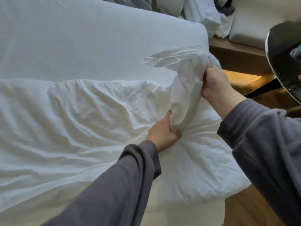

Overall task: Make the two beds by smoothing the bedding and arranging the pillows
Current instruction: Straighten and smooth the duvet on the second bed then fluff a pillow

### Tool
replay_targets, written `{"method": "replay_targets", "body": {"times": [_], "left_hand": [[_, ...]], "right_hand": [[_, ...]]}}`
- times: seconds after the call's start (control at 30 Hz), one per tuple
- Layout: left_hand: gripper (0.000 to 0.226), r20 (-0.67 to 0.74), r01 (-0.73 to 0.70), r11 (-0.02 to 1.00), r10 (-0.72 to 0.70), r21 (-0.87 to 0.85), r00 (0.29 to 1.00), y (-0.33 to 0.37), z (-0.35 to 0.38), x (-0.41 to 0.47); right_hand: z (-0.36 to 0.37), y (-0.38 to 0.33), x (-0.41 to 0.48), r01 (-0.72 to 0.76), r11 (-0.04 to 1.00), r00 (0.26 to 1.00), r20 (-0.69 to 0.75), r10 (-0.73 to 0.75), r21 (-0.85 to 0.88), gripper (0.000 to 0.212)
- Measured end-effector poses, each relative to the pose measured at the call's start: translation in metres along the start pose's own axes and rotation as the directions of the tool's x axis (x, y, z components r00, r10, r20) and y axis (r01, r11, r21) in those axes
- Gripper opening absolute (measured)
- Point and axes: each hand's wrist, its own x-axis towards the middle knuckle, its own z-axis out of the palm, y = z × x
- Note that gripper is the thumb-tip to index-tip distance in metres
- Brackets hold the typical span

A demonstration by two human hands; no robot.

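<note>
Counts one sheeted mattress, one rumpled white duvet across its near half, two hands. Grips the duvet's lifted corner with right hand, fingers clamped on cloth. Pinches a lower fold with left hand, fingers curled round it. Notes one linen heap on far bench; one dark round table at right edge.

A wooden floor lies at the right, with a dark round table, a pale cushioned bench and a warm amber glow beneath the bench.
</note>
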Motion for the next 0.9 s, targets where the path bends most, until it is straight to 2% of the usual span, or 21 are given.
{"method": "replay_targets", "body": {"times": [0.07, 0.17, 0.2, 0.3, 0.43, 0.57, 0.67, 0.73, 0.8, 0.9], "left_hand": [[0.071, 0.036, -0.091, 0.982, 0.086, 0.165, 0.996, 0.027, -0.018, -0.012], [0.071, 0.147, -0.281, 0.883, 0.243, 0.376, 0.959, 0.070, -0.034, -0.041], [0.074, 0.196, -0.339, 0.844, 0.281, 0.416, 0.940, 0.079, -0.034, -0.051], [0.079, 0.385, -0.483, 0.749, 0.324, 0.454, 0.864, 0.080, -0.016, -0.077], [0.071, 0.571, -0.512, 0.668, 0.155, 0.541, 0.806, 0.034, 0.020, -0.105], [0.054, 0.600, -0.420, 0.609, -0.116, 0.673, 0.792, -0.027, 0.041, -0.121], [0.057, 0.544, -0.376, 0.513, -0.226, 0.772, 0.808, -0.068, 0.046, -0.126], [0.057, 0.480, -0.346, 0.445, -0.231, 0.826, 0.846, -0.085, 0.045, -0.126], [0.060, 0.427, -0.315, 0.400, -0.230, 0.861, 0.875, -0.093, 0.045, -0.125], [0.062, 0.388, -0.291, 0.353, -0.244, 0.889, 0.889, -0.099, 0.050, -0.117]], "right_hand": [[-0.014, -0.028, -0.016, 0.022, 0.996, 1.000, -0.020, -0.020, 0.090, 0.035], [-0.059, -0.052, -0.061, 0.048, 0.976, 0.991, -0.136, -0.019, 0.213, 0.026], [-0.078, -0.052, -0.082, 0.042, 0.972, 0.985, -0.171, -0.002, 0.229, 0.022], [-0.134, -0.027, -0.140, -0.023, 0.964, 0.954, -0.283, 0.101, 0.266, 0.028], [-0.184, 0.048, -0.178, -0.146, 0.916, 0.811, -0.485, 0.327, 0.374, 0.026], [-0.209, 0.120, -0.183, -0.382, 0.879, 0.656, -0.586, 0.476, 0.287, 0.025], [-0.217, 0.147, -0.181, -0.500, 0.811, 0.622, -0.527, 0.580, 0.303, 0.020], [-0.226, 0.154, -0.177, -0.549, 0.782, 0.587, -0.531, 0.612, 0.294, 0.028], [-0.235, 0.156, -0.168, -0.582, 0.772, 0.575, -0.542, 0.613, 0.256, 0.043], [-0.247, 0.165, -0.147, -0.557, 0.803, 0.576, -0.598, 0.557, 0.212, 0.037]]}}
